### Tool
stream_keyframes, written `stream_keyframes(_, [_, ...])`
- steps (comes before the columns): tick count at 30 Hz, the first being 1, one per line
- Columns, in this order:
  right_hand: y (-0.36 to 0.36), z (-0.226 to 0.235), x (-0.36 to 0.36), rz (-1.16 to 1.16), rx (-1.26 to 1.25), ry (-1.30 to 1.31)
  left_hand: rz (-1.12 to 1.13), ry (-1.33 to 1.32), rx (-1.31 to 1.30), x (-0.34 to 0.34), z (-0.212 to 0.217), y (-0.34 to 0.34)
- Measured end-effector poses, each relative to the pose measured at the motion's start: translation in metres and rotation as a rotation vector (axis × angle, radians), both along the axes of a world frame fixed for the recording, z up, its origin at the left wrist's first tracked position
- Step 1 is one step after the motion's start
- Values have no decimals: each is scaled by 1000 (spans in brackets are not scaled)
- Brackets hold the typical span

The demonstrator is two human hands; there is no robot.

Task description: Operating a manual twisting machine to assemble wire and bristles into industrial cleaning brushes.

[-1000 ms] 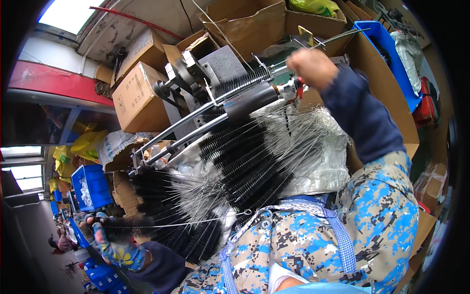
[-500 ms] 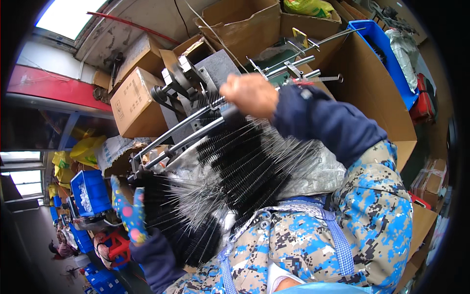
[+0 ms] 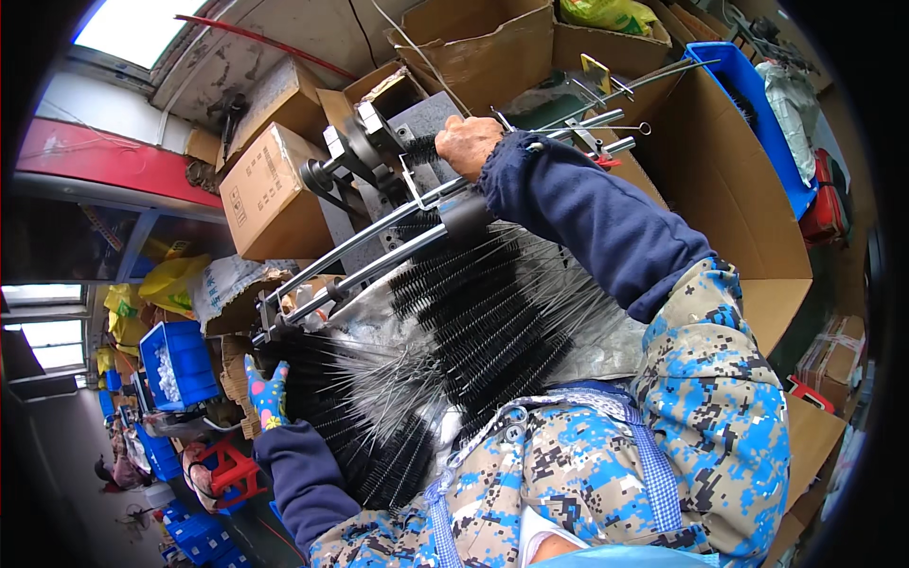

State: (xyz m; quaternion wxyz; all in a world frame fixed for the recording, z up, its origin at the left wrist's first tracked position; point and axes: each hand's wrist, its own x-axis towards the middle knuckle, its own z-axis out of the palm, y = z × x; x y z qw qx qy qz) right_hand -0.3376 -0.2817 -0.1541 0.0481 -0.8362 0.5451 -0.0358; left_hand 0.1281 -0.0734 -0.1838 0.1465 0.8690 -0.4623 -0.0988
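My right hand (image 3: 469,147), bare, is closed in a fist above the two metal rails (image 3: 388,248) of a bench fixture. Black bristles of a twisted-wire brush (image 3: 422,150) stick out beside the fist; the rest is hidden by my fingers. My left hand (image 3: 267,396), in a blue dotted glove, has its thumb and a finger apart, next to the left bundle of black brushes (image 3: 317,388). Across my lap lies another pile of black brushes (image 3: 483,322) with thin wire stems. A black sleeve (image 3: 464,216) sits on the nearer rail.
Behind the rails stands a machine head with dark rollers (image 3: 360,151). A closed carton (image 3: 270,194) is to its left, and an open carton (image 3: 729,180) to the right. Past that is a blue crate (image 3: 757,123). A ring-ended wire (image 3: 645,129) projects near the rails' right end.
My right hand has moved slightly up and turned, its forearm now stretched farther forward. My left hand has shifted down a little, its fingers less extended. The ring-ended wire has moved up-left.
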Motion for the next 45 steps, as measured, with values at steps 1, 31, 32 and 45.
stream_keyframes(1, [0,0,2,3,-3,0,-46,74,-151,18,-18,-2])
stream_keyframes(31, [6,-22,-55,-257,-37,-91,-357,396,-959,-144,119,8])
stream_keyframes(32, [7,-27,-58,-295,-24,-108,-375,350,-945,-152,119,0])
stream_keyframes(45, [17,-28,23,-144,-42,-163,-603,959,-1297,-132,215,61])
